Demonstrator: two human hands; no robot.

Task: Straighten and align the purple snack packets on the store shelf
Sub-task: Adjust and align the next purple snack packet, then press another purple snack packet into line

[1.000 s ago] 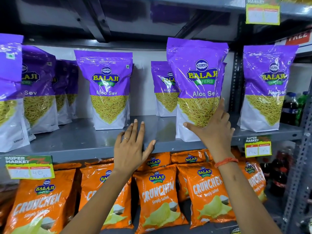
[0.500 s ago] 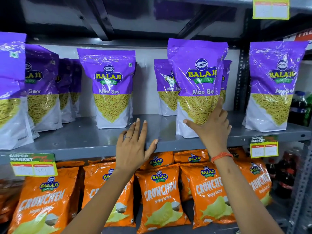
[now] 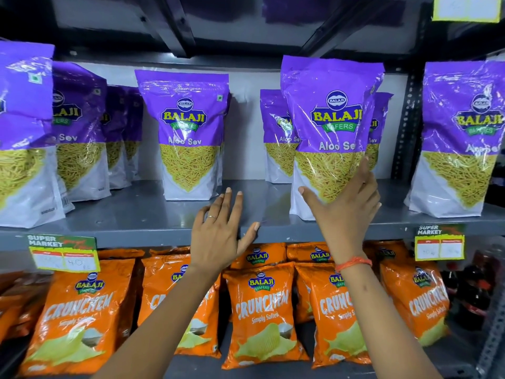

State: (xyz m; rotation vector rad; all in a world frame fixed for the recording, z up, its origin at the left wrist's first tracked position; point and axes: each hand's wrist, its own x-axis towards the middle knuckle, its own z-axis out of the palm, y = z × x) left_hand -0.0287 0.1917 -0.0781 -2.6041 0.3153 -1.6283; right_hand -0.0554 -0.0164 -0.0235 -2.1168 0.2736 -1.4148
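Purple Aloo Sev packets stand upright on the grey metal shelf (image 3: 136,214). My right hand (image 3: 347,212) is spread over the lower front of one purple packet (image 3: 330,119), thumb on its left side and fingers at its right edge. This packet stands a little back from the shelf's front edge, turned slightly, with another purple packet (image 3: 276,138) behind it. My left hand (image 3: 218,236) lies open on the shelf's front edge, thumb hooked over the lip, holding nothing. The middle packet (image 3: 188,132) and the right packet (image 3: 461,138) stand apart from both hands.
More purple packets (image 3: 79,132) crowd the left of the shelf, one (image 3: 21,132) close to the camera. Orange Crunchem packets (image 3: 262,310) fill the shelf below. Price tags (image 3: 64,253) hang on the shelf lip. A perforated upright (image 3: 407,127) and dark bottles (image 3: 475,291) stand at the right.
My right hand has slid the purple packet back from the shelf's front edge. My left hand has stayed on the shelf lip.
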